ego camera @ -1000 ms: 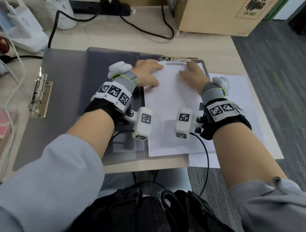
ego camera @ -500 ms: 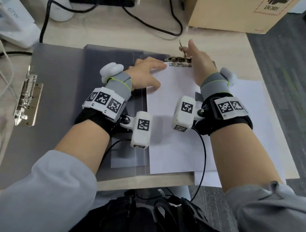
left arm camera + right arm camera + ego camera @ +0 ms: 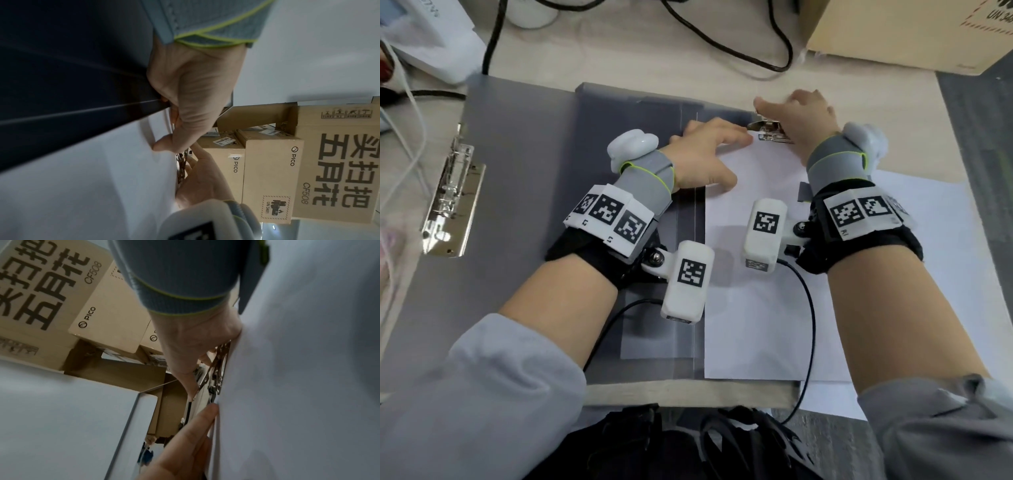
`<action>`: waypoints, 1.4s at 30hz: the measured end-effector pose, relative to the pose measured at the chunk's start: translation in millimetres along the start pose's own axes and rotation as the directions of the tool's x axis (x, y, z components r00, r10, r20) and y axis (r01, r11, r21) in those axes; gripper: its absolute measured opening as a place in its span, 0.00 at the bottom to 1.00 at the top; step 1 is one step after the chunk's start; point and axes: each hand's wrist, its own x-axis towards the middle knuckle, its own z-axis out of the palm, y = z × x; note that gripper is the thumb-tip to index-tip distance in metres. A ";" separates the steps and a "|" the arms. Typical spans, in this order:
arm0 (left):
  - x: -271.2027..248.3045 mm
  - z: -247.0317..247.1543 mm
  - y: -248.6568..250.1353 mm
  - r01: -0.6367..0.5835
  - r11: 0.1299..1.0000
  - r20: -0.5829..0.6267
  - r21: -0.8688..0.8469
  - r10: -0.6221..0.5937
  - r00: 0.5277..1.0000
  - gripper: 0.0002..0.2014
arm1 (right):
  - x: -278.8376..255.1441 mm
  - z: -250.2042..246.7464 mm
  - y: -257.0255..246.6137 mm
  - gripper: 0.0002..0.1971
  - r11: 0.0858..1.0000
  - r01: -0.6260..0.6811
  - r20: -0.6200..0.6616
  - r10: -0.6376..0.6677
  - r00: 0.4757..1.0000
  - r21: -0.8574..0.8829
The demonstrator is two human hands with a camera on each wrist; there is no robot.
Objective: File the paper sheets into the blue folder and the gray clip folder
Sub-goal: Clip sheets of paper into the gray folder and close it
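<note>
The gray clip folder [image 3: 534, 171] lies open on the desk. A white paper sheet [image 3: 756, 291] lies on its right half, top edge at the metal clip [image 3: 770, 132]. My left hand [image 3: 709, 150] lies flat on the sheet's upper left corner, fingers straight. My right hand [image 3: 798, 113] is on the clip, thumb and curled fingers holding its lever, which sits low. In the right wrist view the lever [image 3: 201, 382] runs under my right hand [image 3: 191, 345]. The left wrist view shows my left hand [image 3: 195, 97] on the paper [image 3: 92, 186]. No blue folder is in view.
More white paper [image 3: 935, 274] lies under the folder's right edge, reaching past the desk's front. A second metal clip [image 3: 452, 202] sits on the folder's left flap. A cardboard box [image 3: 900, 31], black cables [image 3: 722, 44] and a white device [image 3: 431, 34] stand at the back.
My right hand left the sheet, took the clip lever and raised it, and has now brought it down low. My left hand has stayed pressing on the paper.
</note>
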 end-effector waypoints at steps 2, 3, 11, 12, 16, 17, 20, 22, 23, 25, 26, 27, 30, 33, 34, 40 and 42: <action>0.5 0.5 0.5 -0.008 1.000 0.002 0.000 0.008 1.000 0.41 | 3.0 1.6 1.4 0.42 0.994 0.005 -0.024 -0.007 1.000 -0.113; 1.5 0.5 0.2 -0.012 1.000 0.001 -0.002 0.012 1.000 0.41 | 3.9 1.7 1.1 0.42 0.989 0.004 -0.033 -0.009 0.999 -0.150; -1.6 -0.7 5.8 -0.010 1.000 -0.003 0.023 0.010 1.000 0.42 | -0.2 1.8 -3.1 0.42 0.982 0.003 -0.007 -0.004 1.000 -0.191; -2.3 -0.8 6.7 -0.005 1.000 -0.003 0.018 0.005 1.000 0.42 | -0.2 1.9 -3.1 0.42 0.981 0.000 -0.008 -0.001 1.000 -0.192; -7.8 -1.0 11.2 0.019 1.000 -0.002 0.023 -0.019 1.000 0.41 | -3.3 1.0 -2.6 0.43 0.982 -0.013 -0.020 0.010 1.000 -0.187; -8.3 -1.0 12.7 0.022 0.999 0.002 0.035 -0.022 1.000 0.39 | -5.0 0.9 -2.1 0.44 0.986 -0.018 -0.032 0.013 0.999 -0.164; -12.0 1.0 12.3 0.023 0.995 -0.005 0.093 -0.022 1.000 0.37 | -18.8 2.7 2.4 0.45 1.000 -0.011 -0.091 0.012 0.996 0.012; -14.4 2.2 13.9 0.023 0.989 -0.004 0.149 -0.022 1.000 0.36 | -29.7 1.7 7.4 0.46 0.996 -0.004 -0.092 0.012 0.996 0.090; -15.8 3.0 15.2 0.023 0.984 -0.001 0.178 -0.023 1.000 0.35 | -34.3 0.7 10.9 0.46 0.994 -0.001 -0.089 0.011 0.996 0.111; -21.4 5.9 19.3 0.027 0.977 0.007 0.213 -0.029 1.000 0.34 | -45.2 -3.4 19.0 0.46 0.982 0.018 -0.086 -0.002 0.996 0.188; -24.2 7.5 21.6 0.030 0.975 0.011 0.220 -0.033 0.999 0.33 | -52.2 -7.0 22.2 0.45 0.972 0.029 -0.083 -0.010 0.997 0.235; -25.6 7.7 22.9 0.037 0.973 0.018 0.228 -0.042 0.999 0.33 | -56.4 -8.8 24.5 0.44 0.960 0.041 -0.080 -0.019 0.997 0.278; -35.5 16.5 31.3 0.042 0.957 0.035 0.287 -0.054 0.998 0.33 | -79.4 -18.5 39.1 0.37 0.918 0.062 -0.070 -0.038 0.997 0.392; -45.4 26.1 42.0 0.039 0.942 0.047 0.334 -0.058 0.997 0.33 | -98.3 -29.0 54.2 0.29 0.901 0.080 -0.081 -0.050 0.995 0.427; -48.3 29.0 45.1 0.039 0.938 0.051 0.346 -0.060 0.997 0.32 | -103.4 -31.3 57.0 0.27 0.898 0.084 -0.078 -0.056 0.995 0.432; -76.9 68.0 83.7 -0.002 0.872 0.096 0.490 -0.052 0.994 0.32 | -150.2 -48.5 101.2 0.20 0.865 0.088 -0.098 -0.046 0.994 0.495; -80.6 81.7 94.2 -0.053 0.859 0.130 0.509 -0.016 0.991 0.30 | -166.5 -53.5 115.9 0.20 0.868 0.071 -0.091 -0.030 0.995 0.492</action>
